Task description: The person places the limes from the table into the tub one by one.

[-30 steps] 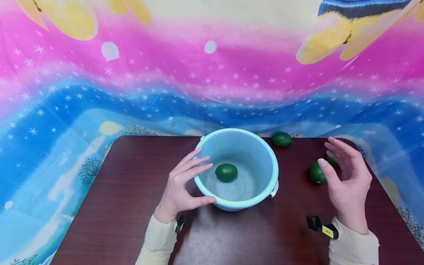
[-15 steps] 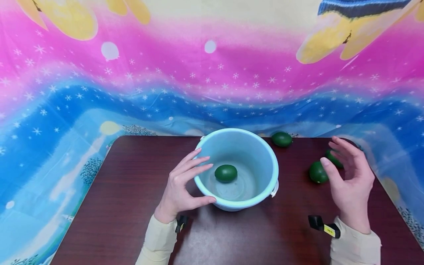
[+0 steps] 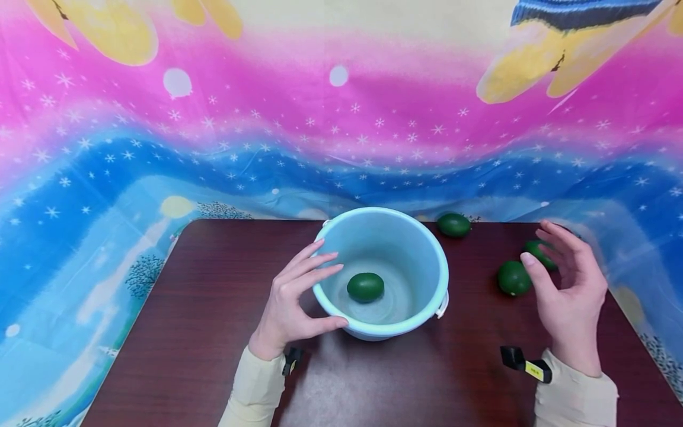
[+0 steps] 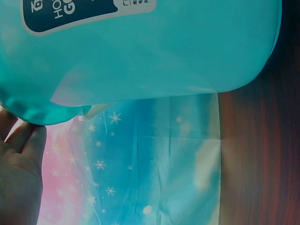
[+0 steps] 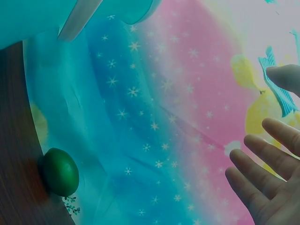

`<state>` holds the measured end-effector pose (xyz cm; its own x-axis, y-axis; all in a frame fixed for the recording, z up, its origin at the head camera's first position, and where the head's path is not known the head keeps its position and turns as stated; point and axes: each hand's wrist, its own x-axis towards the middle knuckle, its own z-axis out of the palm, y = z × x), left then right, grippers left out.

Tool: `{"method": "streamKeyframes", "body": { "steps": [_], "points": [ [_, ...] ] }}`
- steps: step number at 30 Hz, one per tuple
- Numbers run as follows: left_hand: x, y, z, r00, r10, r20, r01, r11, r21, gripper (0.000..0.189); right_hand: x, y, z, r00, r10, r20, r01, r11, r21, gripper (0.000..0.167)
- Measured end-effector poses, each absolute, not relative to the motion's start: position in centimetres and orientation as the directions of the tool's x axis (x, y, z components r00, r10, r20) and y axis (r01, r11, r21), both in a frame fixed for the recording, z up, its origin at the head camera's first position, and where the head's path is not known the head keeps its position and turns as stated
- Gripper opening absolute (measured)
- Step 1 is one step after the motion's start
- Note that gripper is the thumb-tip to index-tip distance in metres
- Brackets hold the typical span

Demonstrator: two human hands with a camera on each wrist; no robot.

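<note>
Fingers [image 4: 33, 146] touching turquoise bucket [image 4: 164, 58], snowflake cloth [image 4: 129, 173], dark wooden tabletop [image 4: 262, 164]

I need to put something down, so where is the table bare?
Bare: the table left of the left hand, and nearer than the bucket, between the sleeves. Crowded: the back right, where three green fruits lie and the right hand hovers.

The green fruit [image 3: 366, 287] in the bucket [image 3: 397, 243] moved nearer; the right grip [image 3: 573, 302] drifted rightward.
</note>
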<state>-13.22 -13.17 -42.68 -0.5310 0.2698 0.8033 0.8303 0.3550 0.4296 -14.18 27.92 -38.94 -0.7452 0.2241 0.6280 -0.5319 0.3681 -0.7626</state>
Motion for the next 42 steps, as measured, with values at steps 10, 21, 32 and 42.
{"method": "streamKeyframes", "body": {
  "steps": [10, 21, 32, 42],
  "points": [
    [-13.2, -13.2, -42.6, -0.528, 0.272, 0.805, 0.833, 0.349, 0.429, 0.070, -14.2, 28.4, -38.9, -0.767, 0.241, 0.595, -0.481, 0.398, -0.781, 0.052],
    [-13.2, -13.2, -42.8, -0.533, 0.277, 0.800, 0.830, 0.354, 0.431, 0.071, -13.8, 29.0, -39.5, -0.838, 0.179, 0.515, -0.383, 0.479, -0.790, 0.057],
    [-13.2, -13.3, -42.7, -0.534, 0.280, 0.798, 0.829, 0.358, 0.429, 0.071, -14.1, 30.7, -40.5, -0.913, 0.117, 0.391, -0.230, 0.643, -0.731, 0.065],
    [-13.1, -13.3, -42.6, -0.545, 0.287, 0.788, 0.822, 0.369, 0.434, 0.071, -14.3, 31.9, -41.3, -0.954, 0.097, 0.283, -0.138, 0.697, -0.703, 0.065]
  ]
}}
